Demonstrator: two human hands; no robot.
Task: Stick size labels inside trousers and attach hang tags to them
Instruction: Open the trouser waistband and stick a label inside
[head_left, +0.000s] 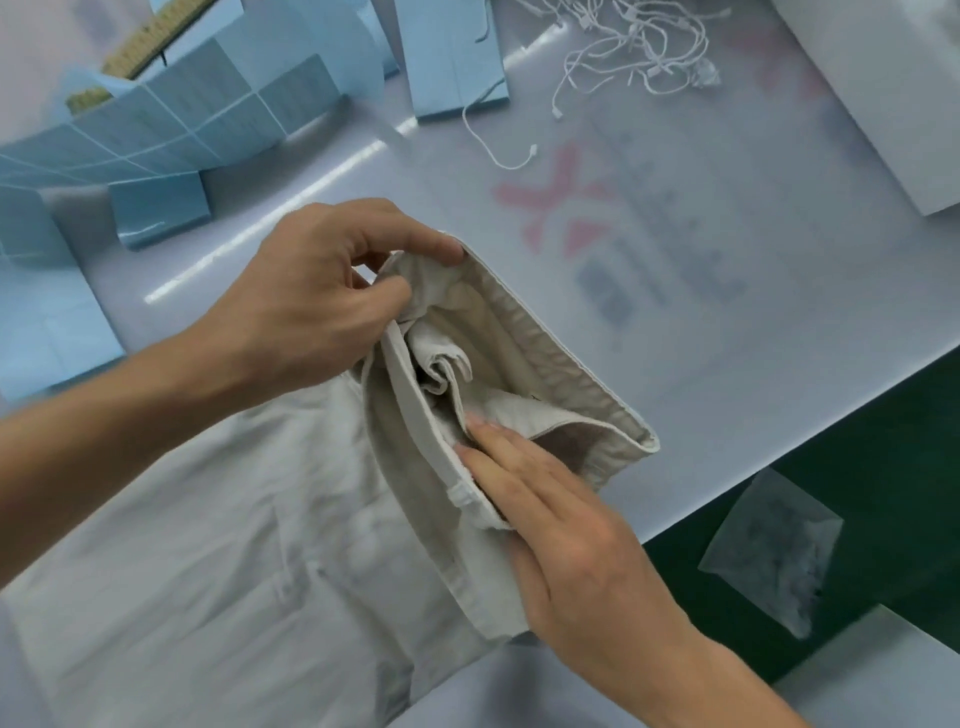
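Item: beige trousers (218, 545) on our table (727, 312). Our left hand (311, 296) pinches the waistband at 12 o'clock; our right hand (561, 530), fingers (493, 447) straight, presses inside at 4 o'clock.

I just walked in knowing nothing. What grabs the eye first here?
Two bare hands holding open the waistband of pale beige trousers at centre: the left hand pinches the top edge, the right hand presses flat inside. Behind lie blue label sheets on the left and tangled white tag strings on the right.

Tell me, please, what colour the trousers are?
Light beige, almost off-white, trousers; seen best in the head view.
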